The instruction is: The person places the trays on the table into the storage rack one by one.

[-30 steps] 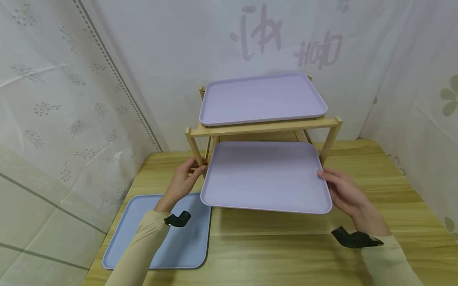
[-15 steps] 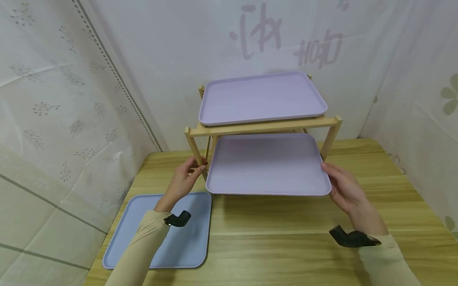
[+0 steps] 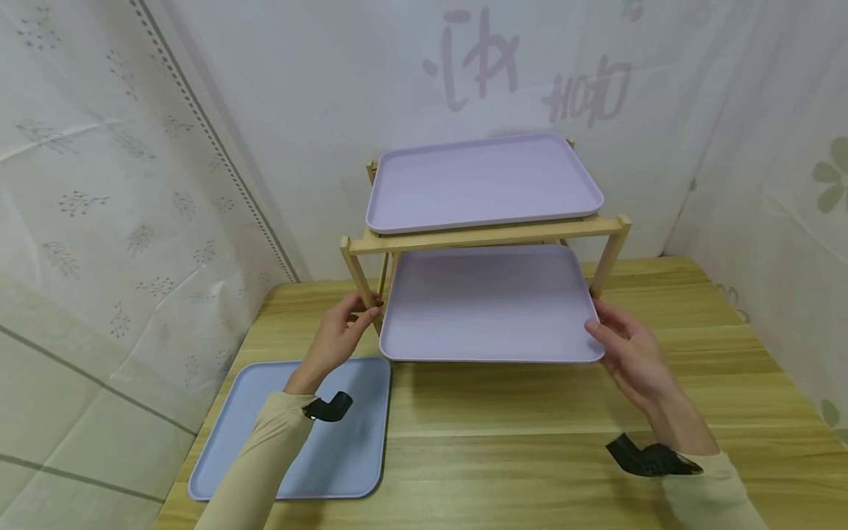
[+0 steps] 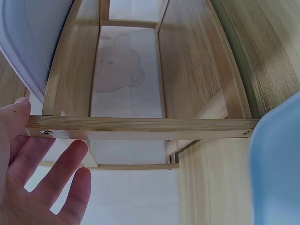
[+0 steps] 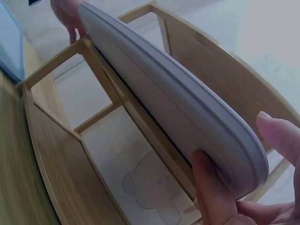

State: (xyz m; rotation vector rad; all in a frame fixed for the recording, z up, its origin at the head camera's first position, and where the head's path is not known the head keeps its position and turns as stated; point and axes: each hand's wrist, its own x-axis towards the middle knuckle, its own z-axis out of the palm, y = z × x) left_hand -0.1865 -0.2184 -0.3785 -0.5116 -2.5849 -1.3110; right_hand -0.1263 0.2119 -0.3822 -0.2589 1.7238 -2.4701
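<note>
A two-tier wooden rack stands on the table; its front left post is gripped by my left hand. In the left wrist view, the thumb lies on one side of that post and fingers on the other. A light purple tray lies on the lower tier, its front edge sticking out. My right hand holds this tray near its front right corner, thumb above the rim. The right wrist view shows a finger against the tray's underside. Another purple tray lies on the upper tier, slightly askew.
A blue tray lies flat on the wooden table at the front left, partly under the left forearm. Printed curtains hang behind the rack and along both sides.
The lower purple tray has slid back into the rack and its front edge has levelled. My right hand has shifted its thumb over the tray's top; the left hand has stayed put.
</note>
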